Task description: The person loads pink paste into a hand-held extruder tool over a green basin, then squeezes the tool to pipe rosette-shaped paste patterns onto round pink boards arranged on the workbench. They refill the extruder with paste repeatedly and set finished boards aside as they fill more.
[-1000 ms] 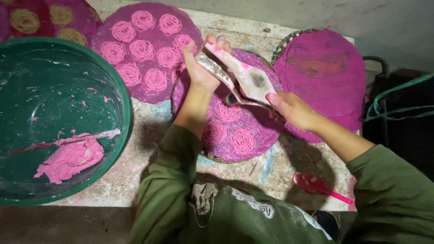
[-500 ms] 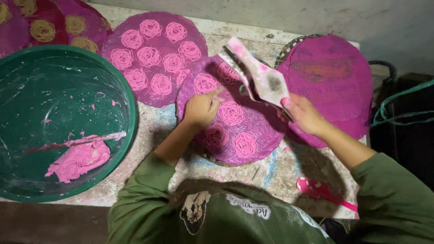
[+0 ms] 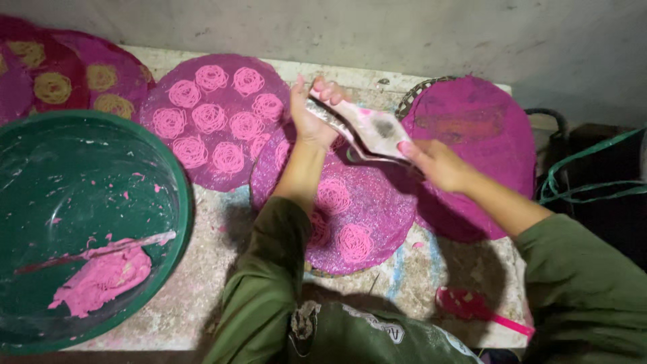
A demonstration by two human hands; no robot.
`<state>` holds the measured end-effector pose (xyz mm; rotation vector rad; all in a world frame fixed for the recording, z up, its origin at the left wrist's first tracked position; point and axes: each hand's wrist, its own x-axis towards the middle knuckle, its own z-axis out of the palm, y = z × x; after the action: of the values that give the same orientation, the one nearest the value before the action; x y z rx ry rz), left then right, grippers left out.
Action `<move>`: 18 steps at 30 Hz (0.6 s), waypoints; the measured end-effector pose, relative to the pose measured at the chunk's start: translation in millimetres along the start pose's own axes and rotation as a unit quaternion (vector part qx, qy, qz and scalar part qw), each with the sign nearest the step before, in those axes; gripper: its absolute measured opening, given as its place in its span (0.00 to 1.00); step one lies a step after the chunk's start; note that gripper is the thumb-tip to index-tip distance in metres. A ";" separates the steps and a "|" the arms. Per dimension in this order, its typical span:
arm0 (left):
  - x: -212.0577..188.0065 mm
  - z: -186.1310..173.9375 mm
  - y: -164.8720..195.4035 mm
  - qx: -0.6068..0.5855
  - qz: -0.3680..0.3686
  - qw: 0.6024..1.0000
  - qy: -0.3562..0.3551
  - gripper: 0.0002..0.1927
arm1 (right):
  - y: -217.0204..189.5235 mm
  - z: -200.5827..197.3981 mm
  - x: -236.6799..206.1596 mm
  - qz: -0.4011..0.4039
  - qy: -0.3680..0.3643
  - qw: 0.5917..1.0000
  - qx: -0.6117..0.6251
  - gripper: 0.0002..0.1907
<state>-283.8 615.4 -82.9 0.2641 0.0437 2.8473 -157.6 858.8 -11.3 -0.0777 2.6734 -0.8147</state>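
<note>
Pink-smeared metal press [image 3: 367,128] held in both your hands above the middle purple mat [image 3: 350,216].

Your left hand [image 3: 311,116] has its grip wrapped shut around the far end and your right hand [image 3: 435,163] closed on the near handle, likely to squeeze it over the coils. Beyond lie a green bowl [image 3: 168,182] of pink dough [image 3: 101,280], a rough stained tabletop [image 3: 216,269] and a bare grey wall [image 3: 404,34].
</note>
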 end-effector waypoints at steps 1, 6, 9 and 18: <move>1.7 -3.2 3.5 0.017 -0.002 1.000 0.005 0.21 | -1.5 5.9 2.5 -0.010 0.006 1.000 0.008 0.38; -3.8 -13.4 -3.2 0.005 -0.009 0.997 0.076 0.20 | 4.4 7.5 2.0 0.070 -0.087 0.992 0.060 0.42; 0.6 -11.0 -18.8 -0.021 0.014 0.990 0.136 0.19 | 8.5 -14.9 3.5 0.060 -0.071 0.995 0.043 0.40; 15.6 -9.5 -0.5 0.045 0.024 0.994 0.098 0.19 | -1.1 2.9 11.0 0.002 -0.017 0.999 0.030 0.39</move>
<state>-300.1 620.2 -89.5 0.0027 0.2098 2.9138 -167.0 854.6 -16.4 -0.0716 2.6144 -0.8830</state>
